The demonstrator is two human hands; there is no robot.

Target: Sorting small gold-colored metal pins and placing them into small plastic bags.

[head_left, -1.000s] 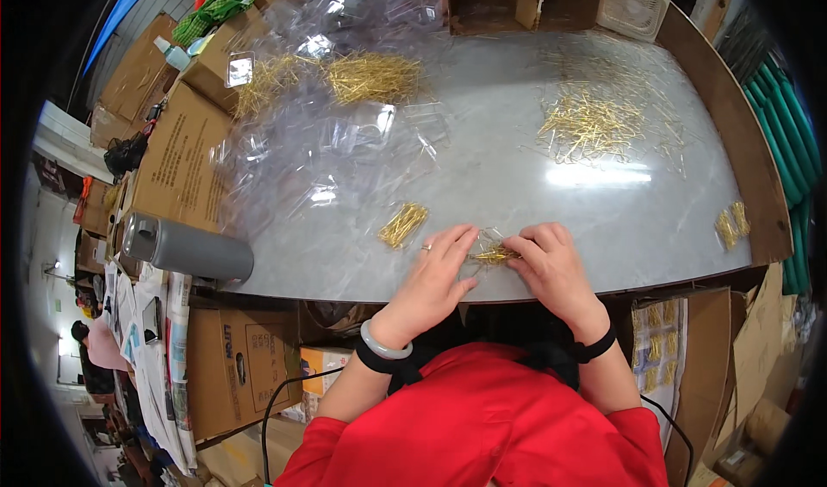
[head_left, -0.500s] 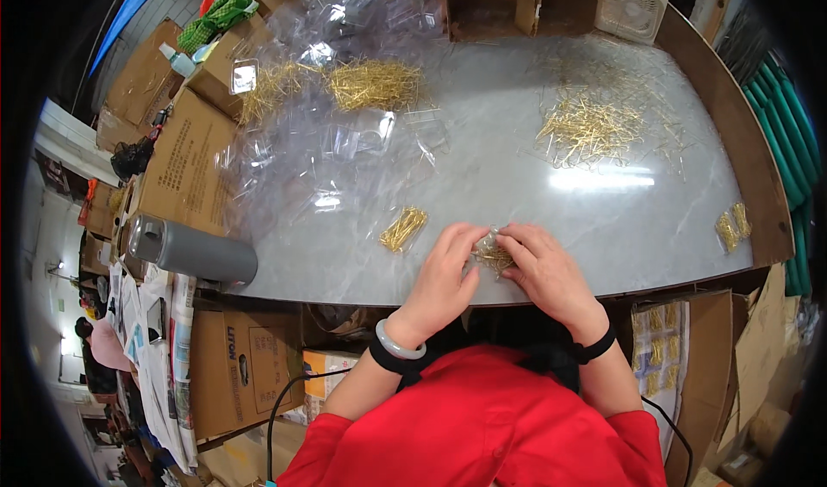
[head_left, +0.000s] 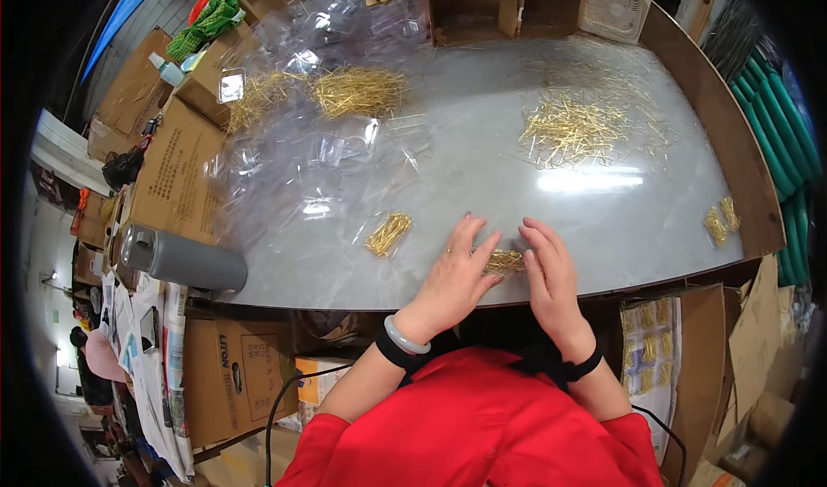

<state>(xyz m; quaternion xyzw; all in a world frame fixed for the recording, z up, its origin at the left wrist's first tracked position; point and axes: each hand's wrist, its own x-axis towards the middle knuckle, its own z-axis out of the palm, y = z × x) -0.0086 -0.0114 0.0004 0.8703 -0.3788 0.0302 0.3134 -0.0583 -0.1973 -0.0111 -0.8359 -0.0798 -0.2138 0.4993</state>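
Note:
Between my hands, close to the table's front edge, lies a small pack of gold wire hooks (head_left: 506,262), lying sideways. My left hand (head_left: 455,267) is at its left end, fingers apart, with thumb and forefinger beside or touching the pack; exact contact is hard to see. On the other end, my right hand (head_left: 550,272) has its fingers stretched out and is near the pack. A clear pack filled with gold hooks (head_left: 388,234) rests to the left of my left hand. Two more small hook packs (head_left: 722,221) are at the table's right edge.
Loose gold hooks (head_left: 575,129) are spread at the back right. Another hook pile (head_left: 359,91) sits among clear plastic cases (head_left: 323,155) at the back left. A grey bottle (head_left: 194,261) lies at the left edge. Cardboard boxes (head_left: 472,15) and a raised cardboard border (head_left: 715,117) bound the table.
My hands have spread apart from their close grip around the pack, and the pack now lies sideways with its hooks showing. The whole view has shifted slightly.

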